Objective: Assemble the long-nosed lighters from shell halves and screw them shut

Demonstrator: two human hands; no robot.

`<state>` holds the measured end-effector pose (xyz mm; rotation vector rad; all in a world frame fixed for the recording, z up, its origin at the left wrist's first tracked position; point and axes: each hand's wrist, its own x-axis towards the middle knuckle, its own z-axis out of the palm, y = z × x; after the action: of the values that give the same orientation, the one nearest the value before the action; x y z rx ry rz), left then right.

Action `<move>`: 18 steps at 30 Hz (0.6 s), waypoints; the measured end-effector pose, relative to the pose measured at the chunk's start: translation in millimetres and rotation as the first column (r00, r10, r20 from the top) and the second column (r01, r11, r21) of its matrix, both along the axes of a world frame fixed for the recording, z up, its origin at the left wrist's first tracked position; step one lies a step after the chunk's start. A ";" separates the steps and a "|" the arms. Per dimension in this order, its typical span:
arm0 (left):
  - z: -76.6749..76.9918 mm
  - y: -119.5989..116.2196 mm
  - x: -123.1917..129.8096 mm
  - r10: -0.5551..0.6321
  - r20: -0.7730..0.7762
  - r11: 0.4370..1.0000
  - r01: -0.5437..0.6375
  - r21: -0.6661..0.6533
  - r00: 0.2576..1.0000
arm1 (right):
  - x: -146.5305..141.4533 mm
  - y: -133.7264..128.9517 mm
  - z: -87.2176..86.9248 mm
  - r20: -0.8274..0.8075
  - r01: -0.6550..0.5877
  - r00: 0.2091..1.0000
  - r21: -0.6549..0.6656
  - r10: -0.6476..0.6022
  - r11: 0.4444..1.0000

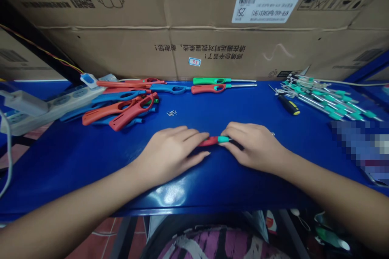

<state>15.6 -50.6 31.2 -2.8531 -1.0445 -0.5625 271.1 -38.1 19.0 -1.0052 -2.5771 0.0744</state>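
Observation:
Near the middle of the blue table, a red lighter (210,141) with a teal collar lies between my two hands. My left hand (172,149) is wrapped over its red handle, thumb stretched along the near side. The fingers of my right hand (252,145) close round the metal rod end beside the teal collar. Most of the handle and rod is hidden under the hands. Beyond them lie a green lighter (209,81) and another red lighter (206,89), both with metal rods pointing right.
Red and blue handles (130,109) are piled at the left beside a white power strip (60,101). Teal-collared rods (334,99) and a black-yellow screwdriver (288,105) lie at the right. Small pale pins (171,113) sit mid-table. A cardboard wall (121,52) stands behind.

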 end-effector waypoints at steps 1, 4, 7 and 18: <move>-0.1 3.5 -3.2 0.026 0.006 1.000 -0.026 -0.003 1.000 | 3.8 2.7 0.9 -0.023 0.021 1.000 -0.005 -0.022 1.000; -1.2 15.2 -12.8 0.080 0.029 0.997 -0.080 0.014 0.996 | 15.8 13.0 4.5 -0.081 0.072 0.994 -0.019 -0.074 0.997; -2.5 24.9 -18.7 0.101 0.030 0.995 -0.101 -0.017 0.994 | 25.8 22.4 8.0 -0.104 0.068 0.992 -0.012 -0.069 0.998; -9.9 24.8 -15.2 0.018 -0.106 0.994 -0.029 -0.106 0.994 | 35.7 27.5 5.6 0.030 -0.139 0.990 0.111 0.137 0.984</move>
<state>0.4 -25.9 21.3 -2.9210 -1.1223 -0.3600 306.8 -10.5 24.5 -0.7906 -2.6352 -0.0463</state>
